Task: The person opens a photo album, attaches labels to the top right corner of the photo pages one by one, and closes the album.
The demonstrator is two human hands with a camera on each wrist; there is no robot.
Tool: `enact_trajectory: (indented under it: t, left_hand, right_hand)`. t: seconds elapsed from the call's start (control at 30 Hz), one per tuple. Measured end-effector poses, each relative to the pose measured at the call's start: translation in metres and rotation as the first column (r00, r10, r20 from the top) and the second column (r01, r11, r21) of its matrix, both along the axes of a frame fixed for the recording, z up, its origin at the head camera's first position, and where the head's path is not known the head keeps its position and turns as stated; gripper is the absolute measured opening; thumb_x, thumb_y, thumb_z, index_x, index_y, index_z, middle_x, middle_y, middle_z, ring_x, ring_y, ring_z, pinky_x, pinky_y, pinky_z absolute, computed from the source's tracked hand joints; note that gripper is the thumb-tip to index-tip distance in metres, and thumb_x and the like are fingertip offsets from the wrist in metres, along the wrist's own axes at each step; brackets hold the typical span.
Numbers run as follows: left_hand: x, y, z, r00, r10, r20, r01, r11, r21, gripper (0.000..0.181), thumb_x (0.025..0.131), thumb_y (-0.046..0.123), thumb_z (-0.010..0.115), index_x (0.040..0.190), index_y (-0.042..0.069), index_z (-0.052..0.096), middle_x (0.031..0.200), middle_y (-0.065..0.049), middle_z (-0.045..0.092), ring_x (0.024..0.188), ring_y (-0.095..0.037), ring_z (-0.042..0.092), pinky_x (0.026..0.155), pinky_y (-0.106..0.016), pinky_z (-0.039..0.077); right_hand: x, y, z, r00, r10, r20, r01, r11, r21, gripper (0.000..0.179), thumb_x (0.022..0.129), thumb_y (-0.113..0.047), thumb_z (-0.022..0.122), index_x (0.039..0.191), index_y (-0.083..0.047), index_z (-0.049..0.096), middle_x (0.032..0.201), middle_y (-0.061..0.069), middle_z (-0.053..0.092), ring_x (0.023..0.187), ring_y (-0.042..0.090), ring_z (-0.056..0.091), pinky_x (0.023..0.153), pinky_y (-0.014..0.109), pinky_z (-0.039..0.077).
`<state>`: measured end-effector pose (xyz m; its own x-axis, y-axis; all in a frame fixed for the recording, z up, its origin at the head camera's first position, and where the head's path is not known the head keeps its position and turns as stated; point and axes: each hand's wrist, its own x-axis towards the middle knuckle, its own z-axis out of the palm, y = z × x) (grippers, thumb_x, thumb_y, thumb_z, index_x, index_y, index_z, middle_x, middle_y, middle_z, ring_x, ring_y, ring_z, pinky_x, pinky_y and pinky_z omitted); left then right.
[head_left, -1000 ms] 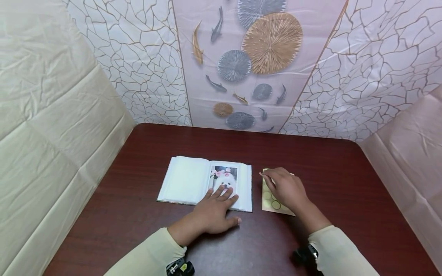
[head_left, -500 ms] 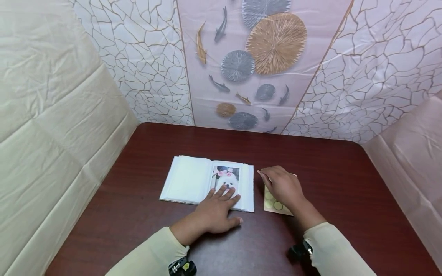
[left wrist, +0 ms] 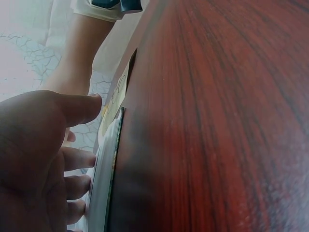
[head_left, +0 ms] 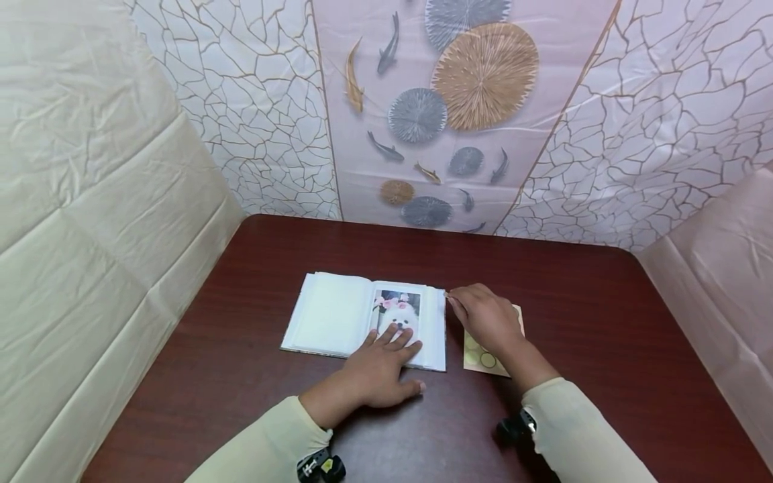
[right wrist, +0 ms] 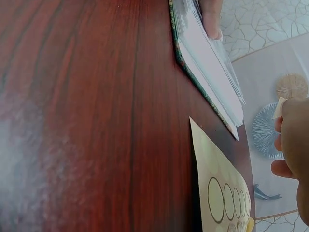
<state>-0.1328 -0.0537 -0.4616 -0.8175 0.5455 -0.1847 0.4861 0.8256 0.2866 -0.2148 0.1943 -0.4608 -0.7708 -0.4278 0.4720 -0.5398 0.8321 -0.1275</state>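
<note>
An open photo album (head_left: pixel 332 314) lies on the table. Its right page holds a picture of a white dog with pink flowers (head_left: pixel 396 303). Spread fingers of my left hand (head_left: pixel 379 377) rest on the lower part of that page, partly covering the picture. My right hand (head_left: pixel 486 320) is over the album's upper right corner, pinching a small cream sticker (right wrist: pixel 279 108) between thumb and fingertip. Beneath and beside this hand lies a cream sticker sheet (head_left: pixel 481 359) printed with rings, partly hidden by the hand. In the right wrist view its near edge curls up.
The dark red-brown table (head_left: pixel 338 248) reaches back to a patterned cloth (head_left: pixel 386 161). Pale fabric walls (head_left: pixel 115 201) stand at both sides. A dark device (head_left: pixel 320 466) is strapped at each wrist.
My right hand has moved left from the sticker sheet to the album's right edge, carrying the sticker. My left hand stays on the page. The head view has shifted slightly.
</note>
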Motion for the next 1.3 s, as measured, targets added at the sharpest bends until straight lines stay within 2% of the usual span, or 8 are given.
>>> enact_trajectory:
  t: [0.23, 0.47, 0.73, 1.3]
  left_hand:
    - [0.000, 0.000, 0.001, 1.000, 0.000, 0.006, 0.000, 1.000, 0.014, 0.074, 0.098, 0.063, 0.053, 0.159, 0.023, 0.039, 0.167, -0.002, 0.026, 0.155, -0.027, 0.013, 0.123, -0.052, 0.015]
    - [0.000, 0.000, 0.003, 1.000, 0.008, 0.005, -0.008, 1.000, 0.019, 0.074, 0.098, 0.062, 0.054, 0.159, 0.023, 0.040, 0.166, -0.002, 0.027, 0.155, -0.027, 0.014, 0.123, -0.052, 0.015]
    - [0.001, 0.000, 0.004, 1.000, 0.008, 0.006, -0.008, 1.000, 0.009, 0.074, 0.098, 0.063, 0.054, 0.159, 0.024, 0.040, 0.166, -0.001, 0.027, 0.155, -0.026, 0.014, 0.123, -0.051, 0.016]
    - [0.000, -0.003, 0.002, 1.000, 0.005, -0.001, -0.005, 1.000, 0.014, 0.074, 0.097, 0.062, 0.055, 0.159, 0.024, 0.040, 0.166, 0.000, 0.028, 0.155, -0.025, 0.014, 0.123, -0.050, 0.016]
  right_hand:
    - [-0.005, -0.003, -0.001, 1.000, 0.007, -0.011, -0.007, 1.000, 0.020, 0.018, 0.101, -0.024, 0.066, 0.112, -0.014, 0.077, 0.109, -0.002, 0.075, 0.106, 0.018, 0.067, 0.067, 0.044, 0.058]
    - [-0.010, -0.008, -0.003, 0.998, 0.029, -0.055, -0.027, 0.999, 0.036, 0.017, 0.099, -0.022, 0.068, 0.110, -0.014, 0.078, 0.108, -0.001, 0.076, 0.104, 0.018, 0.068, 0.065, 0.042, 0.058]
    - [-0.014, -0.014, -0.004, 0.999, 0.032, -0.022, -0.030, 0.996, 0.083, 0.021, 0.100, -0.024, 0.068, 0.116, -0.012, 0.076, 0.111, 0.001, 0.075, 0.107, 0.020, 0.067, 0.067, 0.042, 0.058]
    - [-0.023, -0.025, -0.009, 0.997, 0.054, -0.051, -0.048, 0.992, 0.113, 0.020, 0.100, -0.024, 0.068, 0.114, -0.013, 0.077, 0.110, 0.001, 0.076, 0.106, 0.019, 0.067, 0.065, 0.040, 0.057]
